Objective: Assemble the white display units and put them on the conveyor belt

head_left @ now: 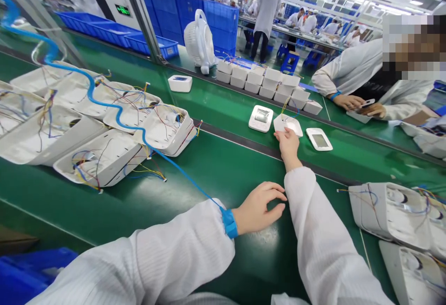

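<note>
My right hand reaches out over the green work surface, its fingers closed on the near edge of a small white housing with thin coloured wires. A white device with a screen lies just left of that housing, and another screen device lies to its right. Nearer to me, my left hand hovers over the green surface with its fingers apart and nothing in them. A blue strap with a coiled blue cord circles the left wrist.
Wired white housings are stacked at the left and right. A row of small white boxes stands beyond, near a white fan. A white box sits back left. Across the line, a person's hands hold a device.
</note>
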Demonstrator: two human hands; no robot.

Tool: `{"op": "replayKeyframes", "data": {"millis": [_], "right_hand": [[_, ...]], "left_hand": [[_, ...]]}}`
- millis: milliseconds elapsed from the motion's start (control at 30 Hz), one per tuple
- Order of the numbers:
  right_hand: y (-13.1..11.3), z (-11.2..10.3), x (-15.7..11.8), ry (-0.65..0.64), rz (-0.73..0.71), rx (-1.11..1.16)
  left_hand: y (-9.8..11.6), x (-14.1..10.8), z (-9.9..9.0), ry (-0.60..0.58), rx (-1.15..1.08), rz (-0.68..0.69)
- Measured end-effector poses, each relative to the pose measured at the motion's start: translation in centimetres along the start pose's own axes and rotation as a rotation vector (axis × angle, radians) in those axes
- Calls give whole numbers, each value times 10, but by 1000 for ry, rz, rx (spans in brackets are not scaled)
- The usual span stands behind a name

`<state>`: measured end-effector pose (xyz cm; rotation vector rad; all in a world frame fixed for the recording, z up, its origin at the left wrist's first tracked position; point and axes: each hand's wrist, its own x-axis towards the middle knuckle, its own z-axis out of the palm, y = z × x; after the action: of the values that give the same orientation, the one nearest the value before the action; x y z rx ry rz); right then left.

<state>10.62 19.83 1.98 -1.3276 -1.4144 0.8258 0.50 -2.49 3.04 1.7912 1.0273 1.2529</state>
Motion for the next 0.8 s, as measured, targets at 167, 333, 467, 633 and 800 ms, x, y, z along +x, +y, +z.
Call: {"op": "replayKeyframes", "data": {"millis": [167,333,467,633,800], "right_hand": [[-2,-50,-68,-3,-109,-56],[-3,-128,-131,-146,-222,-182],[5,-159,-154,-198,-341,-222],[17,-155,-110,48,-295,-295],[24,-125,-18,-214,-354,-708]], "left_hand": [[-14,14,-9,371,-215,-305],[-26,22,-14,553,-165,-376],[-19,14,-5,79,75,-152],[-10,6,3,-309,358,94],[-12,6,-1,-326,384,102]]}}
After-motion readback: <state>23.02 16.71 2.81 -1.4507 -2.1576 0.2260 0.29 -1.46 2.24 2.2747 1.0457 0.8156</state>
